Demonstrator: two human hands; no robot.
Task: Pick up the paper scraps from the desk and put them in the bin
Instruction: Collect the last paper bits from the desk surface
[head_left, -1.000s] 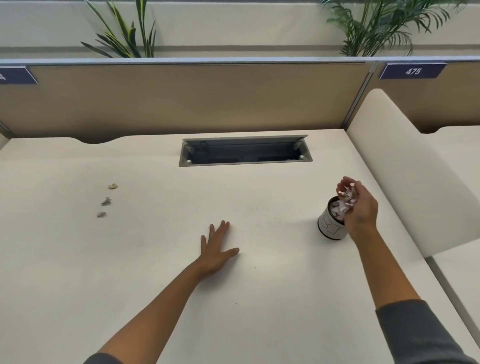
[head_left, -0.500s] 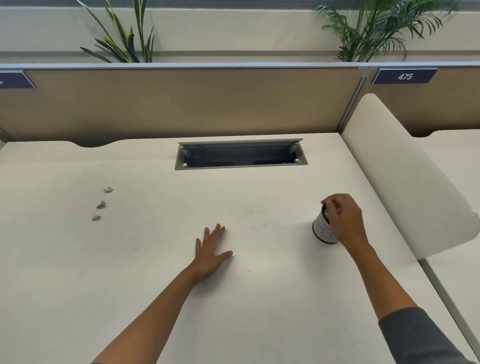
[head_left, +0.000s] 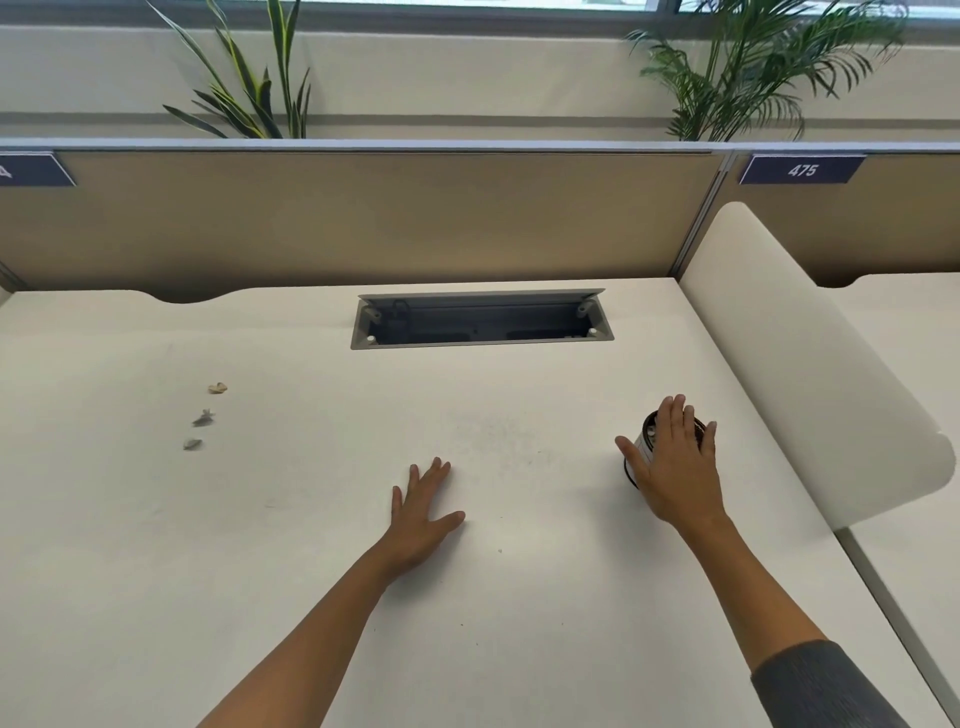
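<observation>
1. One view only, from the person's head, so no second view overlaps with it
2. It faces forward and down across the desk (head_left: 311, 519) toward the partition (head_left: 363, 218)
3. Wide angle: both forearms enter from the bottom edge, plants (head_left: 753, 67) show at the top
4. Near enough that the left hand (head_left: 423, 512) and right hand (head_left: 675, 467) sit mid-frame
</observation>
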